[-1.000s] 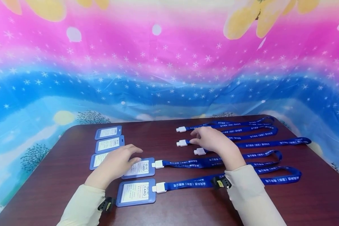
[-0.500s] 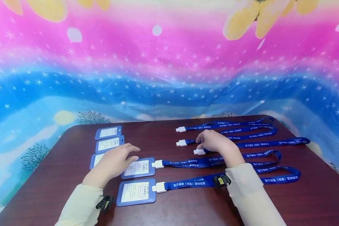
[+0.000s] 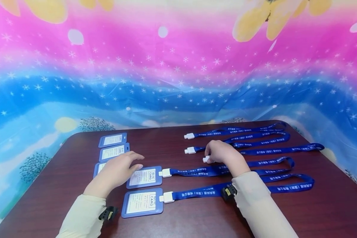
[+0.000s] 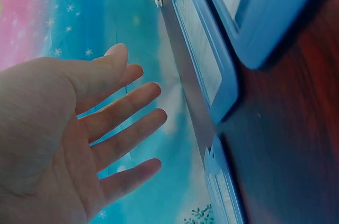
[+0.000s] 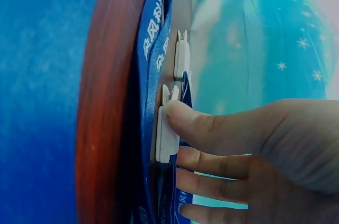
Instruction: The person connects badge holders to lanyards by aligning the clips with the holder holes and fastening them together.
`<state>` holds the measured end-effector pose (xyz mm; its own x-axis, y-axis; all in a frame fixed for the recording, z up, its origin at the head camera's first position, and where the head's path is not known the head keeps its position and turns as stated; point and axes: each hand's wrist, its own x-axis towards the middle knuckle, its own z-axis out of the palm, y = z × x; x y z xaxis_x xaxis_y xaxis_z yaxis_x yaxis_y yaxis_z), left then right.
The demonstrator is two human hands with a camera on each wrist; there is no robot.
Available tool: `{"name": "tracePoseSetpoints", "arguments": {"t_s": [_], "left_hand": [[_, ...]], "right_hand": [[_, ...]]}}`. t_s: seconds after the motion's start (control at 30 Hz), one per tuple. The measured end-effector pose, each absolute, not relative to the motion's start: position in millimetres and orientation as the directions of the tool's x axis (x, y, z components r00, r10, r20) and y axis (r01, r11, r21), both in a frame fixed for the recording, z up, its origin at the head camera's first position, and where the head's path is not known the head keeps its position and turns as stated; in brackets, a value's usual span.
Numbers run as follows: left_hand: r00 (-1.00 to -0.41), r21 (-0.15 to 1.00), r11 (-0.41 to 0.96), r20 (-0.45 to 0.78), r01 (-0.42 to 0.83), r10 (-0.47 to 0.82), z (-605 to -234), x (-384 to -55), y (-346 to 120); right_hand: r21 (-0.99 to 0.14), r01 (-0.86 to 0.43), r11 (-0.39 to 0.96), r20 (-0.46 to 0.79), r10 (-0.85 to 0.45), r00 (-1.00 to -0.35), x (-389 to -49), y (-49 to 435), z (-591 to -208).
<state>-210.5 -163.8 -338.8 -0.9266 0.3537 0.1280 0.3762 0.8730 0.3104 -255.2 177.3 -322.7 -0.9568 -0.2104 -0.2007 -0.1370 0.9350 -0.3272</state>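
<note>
My right hand [image 3: 224,153] is at the white clip [image 5: 168,134] of a blue lanyard [image 3: 267,151], pinching it with the thumb on its near face and fingers behind. The fingers partly cover that clip in the head view. My left hand [image 3: 116,172] hovers with fingers spread and holds nothing, as the left wrist view shows. Beneath and beside it are a blue card holder [image 3: 144,177] joined to a lanyard clip [image 3: 166,173] and a loose card holder [image 3: 99,168], partly hidden by the hand.
Nearest the front lies another card holder [image 3: 142,202] clipped to a lanyard [image 3: 196,193]. Two loose card holders [image 3: 113,140] lie at the back left. Two more lanyards [image 3: 215,133] stretch across the back right of the dark red table [image 3: 154,145]. A printed cloth [image 3: 172,82] hangs behind.
My right hand has moved down and toward me, from near the middle clip onto the nearer one. The left hand has drawn slightly left.
</note>
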Motion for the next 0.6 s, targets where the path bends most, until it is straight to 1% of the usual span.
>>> {"name": "tracePoseSetpoints", "arguments": {"t_s": [0.23,0.6], "left_hand": [[-0.933,0.316,0.878,0.14,0.359,0.331,-337.6,-214.4,-174.5],[-0.956,0.309,0.905,0.101,0.293,0.275,-338.5,-220.9,-194.5]], "right_hand": [[-0.307,-0.125,0.943,-0.199,-0.192,-0.961,-253.8,177.1,-324.0],[-0.295,-0.131,0.946,-0.183,-0.191,-0.964,-254.9,174.9,-325.1]]}}
